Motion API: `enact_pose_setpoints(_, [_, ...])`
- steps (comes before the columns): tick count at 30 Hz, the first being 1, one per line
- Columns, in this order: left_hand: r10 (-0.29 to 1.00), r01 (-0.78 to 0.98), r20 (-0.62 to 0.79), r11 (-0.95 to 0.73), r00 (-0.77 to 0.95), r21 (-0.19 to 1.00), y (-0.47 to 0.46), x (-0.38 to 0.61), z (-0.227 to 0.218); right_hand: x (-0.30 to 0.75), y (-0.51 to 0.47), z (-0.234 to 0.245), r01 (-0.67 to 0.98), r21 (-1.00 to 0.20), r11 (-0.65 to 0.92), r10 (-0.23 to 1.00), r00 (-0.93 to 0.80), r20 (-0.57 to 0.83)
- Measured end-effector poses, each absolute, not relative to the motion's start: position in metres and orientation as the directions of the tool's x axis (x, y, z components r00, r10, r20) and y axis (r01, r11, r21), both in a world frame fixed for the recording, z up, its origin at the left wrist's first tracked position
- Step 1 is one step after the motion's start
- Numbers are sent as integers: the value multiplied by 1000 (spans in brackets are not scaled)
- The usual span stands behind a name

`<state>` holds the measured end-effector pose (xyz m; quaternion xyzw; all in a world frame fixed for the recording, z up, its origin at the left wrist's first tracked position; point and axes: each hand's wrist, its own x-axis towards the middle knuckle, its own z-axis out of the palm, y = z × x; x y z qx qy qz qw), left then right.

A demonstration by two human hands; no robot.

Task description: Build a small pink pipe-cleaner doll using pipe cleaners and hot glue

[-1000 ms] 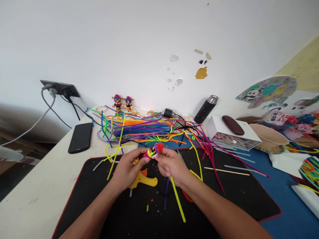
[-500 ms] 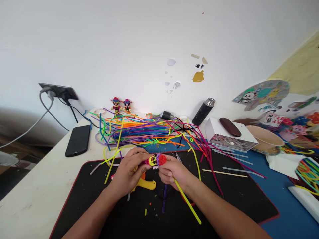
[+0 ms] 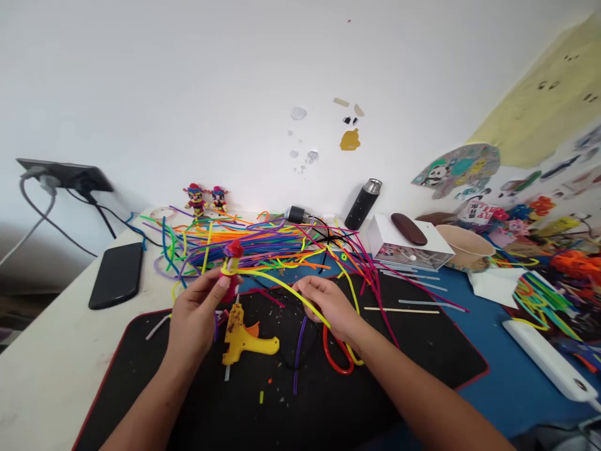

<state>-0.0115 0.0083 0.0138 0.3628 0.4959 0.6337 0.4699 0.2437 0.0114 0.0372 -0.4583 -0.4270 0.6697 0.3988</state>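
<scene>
My left hand (image 3: 201, 313) is closed round a small pipe cleaner doll (image 3: 230, 275) with a red and purple top, a yellow band and a magenta body. From the doll's band a yellow pipe cleaner (image 3: 277, 282) curves to the right. My right hand (image 3: 326, 305) pinches that strip partway along, and its free end sticks out past the fingers. Below my left hand a yellow glue gun (image 3: 248, 343) lies on the black mat (image 3: 328, 413). Red-handled scissors (image 3: 337, 360) lie partly under my right hand, their blades mostly hidden.
Many coloured pipe cleaners (image 3: 253, 244) spread along the back of the table. Two finished dolls (image 3: 196, 199) stand by the wall. A phone (image 3: 116, 275) lies at left; a black flask (image 3: 363, 205), a white box (image 3: 408, 244) and a bowl (image 3: 464, 246) stand at right.
The doll has moved left and turned more upright in my left hand. My hands have drawn apart, and the yellow strip now spans between them. The glue gun shows more fully.
</scene>
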Motion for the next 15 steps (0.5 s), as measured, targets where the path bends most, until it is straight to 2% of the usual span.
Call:
enact_pose_setpoints(6, [929,-384,15,-168,-369,908,17,-10,21,268,-20,36,54,-977,-206,955,-207,-213])
enact_pose_setpoints(10, [937,-372,24,-162,-349,914,21,-9,16,265,-53,13,148,-968,-204,947,-221,-233])
enact_pose_setpoints(15, [926,-285,45,-161,-374,945,26,-13,3,259,-85,-11,240,-966,-98,978,-153,-138])
